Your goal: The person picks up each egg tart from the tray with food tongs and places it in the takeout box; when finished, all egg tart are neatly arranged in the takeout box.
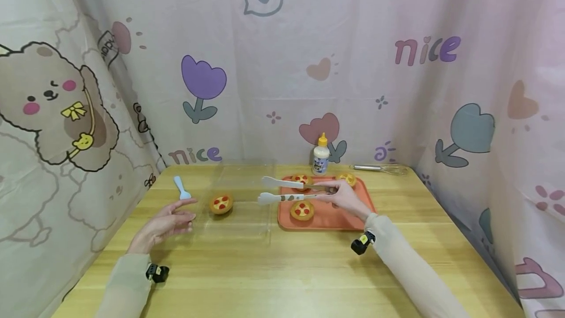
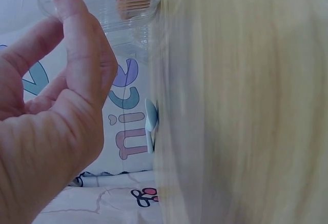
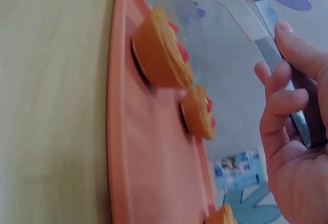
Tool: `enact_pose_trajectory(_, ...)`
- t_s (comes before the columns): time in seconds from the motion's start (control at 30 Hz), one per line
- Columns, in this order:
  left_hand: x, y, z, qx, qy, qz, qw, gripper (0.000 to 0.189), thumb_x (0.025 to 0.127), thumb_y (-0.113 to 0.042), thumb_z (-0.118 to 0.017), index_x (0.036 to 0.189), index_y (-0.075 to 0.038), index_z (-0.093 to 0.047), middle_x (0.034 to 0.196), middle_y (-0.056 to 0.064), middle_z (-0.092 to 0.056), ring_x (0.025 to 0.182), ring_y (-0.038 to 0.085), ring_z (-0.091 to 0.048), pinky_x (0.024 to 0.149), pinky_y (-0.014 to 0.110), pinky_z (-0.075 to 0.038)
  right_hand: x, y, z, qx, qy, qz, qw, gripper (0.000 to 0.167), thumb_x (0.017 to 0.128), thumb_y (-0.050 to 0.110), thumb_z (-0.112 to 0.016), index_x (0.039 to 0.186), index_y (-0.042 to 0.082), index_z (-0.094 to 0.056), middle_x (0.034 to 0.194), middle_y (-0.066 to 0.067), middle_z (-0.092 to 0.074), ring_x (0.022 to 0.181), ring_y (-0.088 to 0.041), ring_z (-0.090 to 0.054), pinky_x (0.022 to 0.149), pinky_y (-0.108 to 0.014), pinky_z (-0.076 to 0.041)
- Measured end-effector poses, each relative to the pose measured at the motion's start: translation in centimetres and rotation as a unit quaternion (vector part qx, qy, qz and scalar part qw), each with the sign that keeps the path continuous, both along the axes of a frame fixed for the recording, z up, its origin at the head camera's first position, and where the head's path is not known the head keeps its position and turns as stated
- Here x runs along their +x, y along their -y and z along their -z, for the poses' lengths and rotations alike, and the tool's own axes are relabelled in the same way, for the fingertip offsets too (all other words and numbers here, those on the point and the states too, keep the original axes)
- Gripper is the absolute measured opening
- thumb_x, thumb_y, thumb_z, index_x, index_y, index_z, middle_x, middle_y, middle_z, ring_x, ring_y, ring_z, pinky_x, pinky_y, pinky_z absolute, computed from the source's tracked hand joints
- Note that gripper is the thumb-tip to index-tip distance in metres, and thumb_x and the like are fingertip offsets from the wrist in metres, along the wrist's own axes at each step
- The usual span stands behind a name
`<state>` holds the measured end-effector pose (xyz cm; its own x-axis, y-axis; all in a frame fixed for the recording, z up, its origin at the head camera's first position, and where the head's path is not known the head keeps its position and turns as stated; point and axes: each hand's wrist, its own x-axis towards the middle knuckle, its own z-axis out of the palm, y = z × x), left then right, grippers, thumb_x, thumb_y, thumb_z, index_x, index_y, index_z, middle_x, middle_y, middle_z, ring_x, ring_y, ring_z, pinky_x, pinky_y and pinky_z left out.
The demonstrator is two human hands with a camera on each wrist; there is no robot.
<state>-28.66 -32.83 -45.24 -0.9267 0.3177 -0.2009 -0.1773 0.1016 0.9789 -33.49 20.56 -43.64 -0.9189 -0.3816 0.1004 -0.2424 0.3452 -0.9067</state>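
Note:
My right hand (image 1: pixel 344 198) grips a pair of tongs (image 1: pixel 268 198) with white tips, their arms spread apart and nothing between them. The tongs reach over the left side of an orange tray (image 1: pixel 324 215). On it sit a front mini pizza (image 1: pixel 302 211), a back one (image 1: pixel 301 180) and another at the far right (image 1: pixel 346 179). One more mini pizza (image 1: pixel 221 204) lies in a clear plastic box (image 1: pixel 247 233), whose lid stands raised behind. Beside the box's left edge is my left hand (image 1: pixel 165 222), fingers loosely extended; whether it touches the plastic I cannot tell.
A light blue spoon (image 1: pixel 182 188) lies left of the box. Behind the tray stands a white bottle (image 1: pixel 321 156) with a yellow cap. A whisk (image 1: pixel 384 169) lies at the back right of the wooden table (image 1: pixel 282 274). Printed curtains (image 1: pixel 273 63) hang around it.

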Motion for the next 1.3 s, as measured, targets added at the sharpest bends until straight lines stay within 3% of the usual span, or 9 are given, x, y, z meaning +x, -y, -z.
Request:
enact_pose_trajectory(0.2,0.1,0.1,0.0,-0.004,-0.001,0.002,1.0,0.072,0.097,-0.01,-0.061,0.155,-0.006,-0.018,0.103,0.008,-0.059,0.083,0.015,-0.065,0.082,0.034,-0.06,0.0,-2.0,-0.1,-0.012,0.001,0.015,0.9998,0.05,0.082,0.034,-0.079,0.128,0.016,-0.067,0.107,-0.011,-0.073,0.055,-0.014,-0.049,0.049,-0.035,-0.048)
enact_pose_trajectory(0.27,0.0,0.0,-0.1,-0.006,0.0,0.003,1.0,0.073,0.097,-0.01,-0.061,0.155,-0.006,-0.018,0.104,0.008,-0.059,0.082,0.015,-0.065,0.082,0.034,-0.06,-0.1,-2.6,-0.1,-0.021,0.009,0.019,0.9996,0.051,0.082,0.032,-0.08,0.128,0.014,-0.067,0.115,-0.012,-0.071,0.058,-0.014,-0.052,0.05,-0.033,-0.048)
enact_pose_trajectory(0.4,0.0,0.1,-0.2,-0.006,-0.001,0.005,1.0,0.073,0.097,-0.011,-0.061,0.156,-0.006,-0.017,0.104,0.008,-0.059,0.082,0.014,-0.065,0.081,0.034,-0.06,-0.1,-3.8,-0.2,-0.016,-0.001,0.025,0.9996,0.051,0.083,0.029,-0.079,0.129,0.011,-0.066,0.107,-0.014,-0.073,0.053,-0.011,-0.046,0.047,-0.027,-0.044)
enact_pose_trajectory(0.63,-0.2,0.0,-0.1,-0.005,-0.002,0.008,0.9999,0.075,0.096,-0.01,-0.062,0.155,-0.004,-0.016,0.103,0.008,-0.059,0.082,0.014,-0.065,0.084,0.036,-0.06,0.3,-5.9,-0.3,-0.023,0.016,0.032,0.9991,0.052,0.086,0.022,-0.077,0.133,0.006,-0.061,0.125,-0.025,-0.064,0.051,-0.008,-0.042,0.046,-0.025,-0.041)
enact_pose_trajectory(0.9,-0.1,0.1,-0.1,0.007,0.0,0.008,0.9999,0.073,0.096,-0.007,-0.061,0.154,-0.002,-0.016,0.101,0.008,-0.061,0.082,0.015,-0.066,0.083,0.035,-0.06,0.6,-7.8,-0.4,0.005,0.022,0.04,0.999,0.055,0.085,0.022,-0.078,0.134,0.006,-0.06,0.118,-0.019,-0.068,0.051,-0.007,-0.043,0.047,-0.025,-0.044)
enact_pose_trajectory(1.03,-0.1,0.1,-0.1,0.006,0.001,0.008,0.9999,0.075,0.096,-0.007,-0.061,0.154,-0.001,-0.014,0.1,0.008,-0.062,0.083,0.016,-0.067,0.082,0.036,-0.06,0.6,-8.5,-0.2,0.009,0.03,0.044,0.9985,0.056,0.084,0.022,-0.079,0.132,0.003,-0.06,0.092,-0.012,-0.066,0.052,-0.006,-0.043,0.048,-0.025,-0.046)
enact_pose_trajectory(1.13,-0.1,0.1,-0.1,0.004,-0.001,0.009,1.0,0.075,0.097,-0.008,-0.061,0.154,-0.001,-0.014,0.1,0.007,-0.061,0.082,0.016,-0.067,0.082,0.035,-0.061,0.5,-8.9,0.0,0.017,0.031,0.043,0.9984,0.054,0.082,0.021,-0.08,0.13,0.001,-0.062,0.075,-0.002,-0.051,0.053,-0.008,-0.044,0.048,-0.027,-0.046)
enact_pose_trajectory(1.23,0.0,0.1,-0.1,0.004,-0.001,0.009,1.0,0.074,0.097,-0.007,-0.06,0.154,0.0,-0.014,0.1,0.007,-0.061,0.081,0.016,-0.067,0.082,0.035,-0.061,0.7,-9.2,0.2,0.027,0.036,0.043,0.998,0.052,0.081,0.022,-0.081,0.127,0.004,-0.065,0.071,-0.001,-0.049,0.053,-0.011,-0.043,0.048,-0.028,-0.045)
enact_pose_trajectory(1.3,0.0,0.1,0.0,0.006,0.0,0.008,0.9999,0.074,0.097,-0.007,-0.06,0.154,0.0,-0.014,0.099,0.007,-0.062,0.081,0.016,-0.067,0.081,0.035,-0.061,0.8,-9.4,0.3,0.035,0.036,0.036,0.9981,0.052,0.082,0.023,-0.08,0.128,0.003,-0.064,0.077,-0.001,-0.058,0.052,-0.014,-0.044,0.047,-0.03,-0.044)
